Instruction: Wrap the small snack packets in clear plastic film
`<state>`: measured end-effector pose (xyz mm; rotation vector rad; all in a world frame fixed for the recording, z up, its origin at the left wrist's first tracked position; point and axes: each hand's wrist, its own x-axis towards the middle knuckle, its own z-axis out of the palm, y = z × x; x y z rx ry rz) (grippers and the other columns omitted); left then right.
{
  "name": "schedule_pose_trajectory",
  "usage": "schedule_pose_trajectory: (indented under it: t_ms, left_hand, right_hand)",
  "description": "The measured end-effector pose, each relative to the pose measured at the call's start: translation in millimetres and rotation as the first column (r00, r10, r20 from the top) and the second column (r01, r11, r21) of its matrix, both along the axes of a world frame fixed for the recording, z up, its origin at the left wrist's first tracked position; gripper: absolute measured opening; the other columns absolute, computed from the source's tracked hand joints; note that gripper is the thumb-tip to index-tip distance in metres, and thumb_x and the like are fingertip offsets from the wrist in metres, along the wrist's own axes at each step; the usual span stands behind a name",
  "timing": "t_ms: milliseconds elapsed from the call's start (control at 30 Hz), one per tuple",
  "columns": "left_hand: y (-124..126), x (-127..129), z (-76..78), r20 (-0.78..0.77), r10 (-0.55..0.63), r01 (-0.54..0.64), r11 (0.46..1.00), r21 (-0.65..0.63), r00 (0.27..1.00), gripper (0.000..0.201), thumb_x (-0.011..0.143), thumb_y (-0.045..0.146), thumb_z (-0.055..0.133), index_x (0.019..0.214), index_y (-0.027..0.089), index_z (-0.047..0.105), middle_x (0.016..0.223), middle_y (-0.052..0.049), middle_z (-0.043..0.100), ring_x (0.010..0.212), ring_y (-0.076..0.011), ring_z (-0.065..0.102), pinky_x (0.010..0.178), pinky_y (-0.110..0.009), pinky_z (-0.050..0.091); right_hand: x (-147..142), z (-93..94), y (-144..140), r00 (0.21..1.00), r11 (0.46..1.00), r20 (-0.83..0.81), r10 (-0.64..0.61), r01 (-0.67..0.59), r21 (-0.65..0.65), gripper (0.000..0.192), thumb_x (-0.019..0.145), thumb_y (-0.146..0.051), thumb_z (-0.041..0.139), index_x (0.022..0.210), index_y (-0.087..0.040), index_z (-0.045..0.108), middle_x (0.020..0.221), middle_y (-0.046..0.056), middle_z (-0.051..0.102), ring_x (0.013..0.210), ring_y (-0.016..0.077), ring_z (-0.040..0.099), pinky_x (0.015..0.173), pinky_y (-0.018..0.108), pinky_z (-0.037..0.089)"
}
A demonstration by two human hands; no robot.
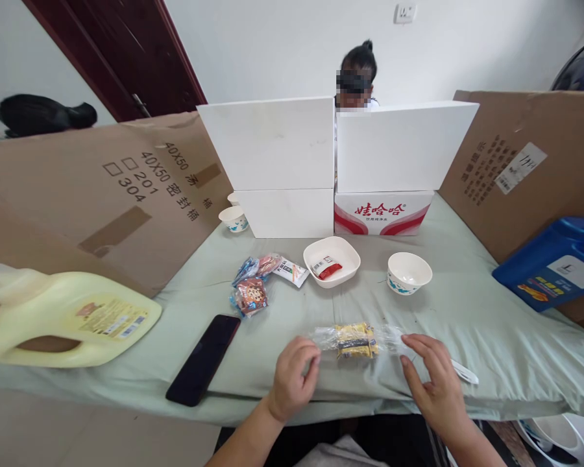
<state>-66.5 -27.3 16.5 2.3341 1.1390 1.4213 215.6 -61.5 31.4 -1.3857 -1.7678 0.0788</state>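
A small bundle of yellow-wrapped packets [357, 342] lies near the front edge of the table, inside clear plastic wrap [327, 336] that stretches out to both sides. At its left end is my left hand [296, 375], fingers curled and thumb drawn in against the plastic. My right hand [435, 379] is by the other end, its index fingertip touching the plastic and its thumb apart from the finger. Partly hidden behind the right hand is a white plastic utensil [464, 372]. Farther back stand a square white bowl [348, 275] with a red-and-white sachet [327, 267] in it and a round paper bowl [409, 273].
Left of the bowls lie several snack packets [252, 295] and a white sachet [292, 271]. A phone [203, 360] and a yellow jug [73, 318] are at left, a blue bottle [555, 263] at right. White boxes [285, 149] and cardboard panels [126, 194] enclose the table; a person [360, 65] is behind.
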Motion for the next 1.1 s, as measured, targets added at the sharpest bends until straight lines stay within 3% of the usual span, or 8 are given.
schedule_pose_trajectory:
  t_ms: [100,233,433,533,733,867,967,1100]
  left_hand:
    - [0.3,14.9,13.7,-0.202,-0.167,0.168,0.986,-0.012,0.965,0.023,0.086,0.012,0.047,0.103,0.021,0.059,0.091,-0.007,0.068,0.09,-0.0203,0.064,0.082,-0.036,0.052]
    - [18.0,26.5,19.0,-0.421,-0.08,0.047,0.995,-0.088,0.904,0.03,0.088,0.021,0.054,0.118,0.022,0.06,0.125,-0.012,0.061,0.126,-0.0294,0.049,0.103,-0.051,0.04]
    - [62.1,23.4,20.7,-0.357,-0.11,-0.032,0.929,-0.369,0.928,0.019,0.087,0.017,0.052,0.096,0.022,0.069,0.085,-0.003,0.072,0.077,-0.018,0.065,0.073,-0.03,0.05]
    - [81.2,21.9,26.3,-0.384,-0.008,-0.173,0.885,-0.432,0.923,0.016,0.085,0.015,0.054,0.085,0.022,0.068,0.074,0.0,0.069,0.068,-0.016,0.063,0.064,-0.025,0.046]
    - [80.8,28.1,38.6,-0.4,0.234,-0.33,0.924,-0.191,0.886,0.017,0.083,0.012,0.056,0.097,0.017,0.064,0.097,-0.01,0.066,0.092,-0.0256,0.059,0.081,-0.039,0.046]
    - [60.4,44.5,39.3,-0.435,-0.122,0.008,0.967,-0.254,0.892,0.015,0.084,0.012,0.056,0.094,0.02,0.064,0.09,-0.004,0.067,0.087,-0.0213,0.061,0.081,-0.034,0.049]
    - [54.3,57.7,38.2,-0.518,-0.236,0.024,0.923,-0.383,0.822,0.021,0.08,0.018,0.064,0.101,0.02,0.065,0.099,-0.006,0.065,0.096,-0.0237,0.059,0.087,-0.036,0.048]
    - [62.2,68.7,39.1,-0.531,-0.292,-0.062,0.833,-0.55,0.795,0.038,0.075,0.036,0.07,0.109,0.021,0.064,0.105,-0.006,0.061,0.096,-0.0237,0.059,0.086,-0.034,0.048]
  right_hand:
    - [-15.3,10.4,2.2,0.983,0.986,0.081,0.166,-0.163,-0.043,0.028,0.09,-0.026,0.053,0.118,-0.025,0.057,0.107,0.009,0.065,0.102,0.0245,0.06,0.087,0.043,0.051]
    - [-30.0,12.7,5.2,0.935,0.95,0.173,0.31,-0.295,-0.107,0.023,0.092,-0.021,0.049,0.112,-0.025,0.06,0.101,0.005,0.068,0.097,0.0199,0.063,0.085,0.037,0.053]
    - [-29.0,-7.9,21.7,0.932,0.981,0.316,0.18,-0.149,-0.121,0.036,0.092,-0.031,0.051,0.127,-0.022,0.053,0.129,0.011,0.057,0.12,0.0279,0.052,0.097,0.047,0.046]
    - [-23.6,-15.1,29.2,0.928,0.985,0.35,0.129,-0.08,-0.152,0.046,0.091,-0.037,0.053,0.134,-0.019,0.047,0.122,0.013,0.06,0.107,0.0279,0.058,0.088,0.045,0.049]
    - [-20.8,1.6,8.2,0.864,0.935,0.393,0.314,-0.208,-0.288,0.02,0.093,-0.02,0.045,0.1,-0.024,0.063,0.082,0.004,0.062,0.079,0.0199,0.056,0.071,0.034,0.044]
    - [-23.8,14.1,-14.6,0.786,0.824,0.347,0.512,-0.335,-0.458,0.011,0.087,-0.022,0.056,0.077,-0.023,0.06,0.078,0.002,0.062,0.081,0.02,0.055,0.076,0.035,0.04]
    - [-22.8,17.1,-14.6,0.781,0.725,0.219,0.584,-0.382,-0.573,0.013,0.088,-0.032,0.057,0.079,-0.023,0.061,0.079,0.001,0.063,0.079,0.0183,0.057,0.073,0.031,0.041]
    - [-14.8,7.1,14.6,0.894,0.815,0.208,0.396,-0.238,-0.529,0.027,0.096,-0.02,0.034,0.095,-0.022,0.062,0.087,0.003,0.063,0.077,0.0152,0.06,0.069,0.027,0.045]
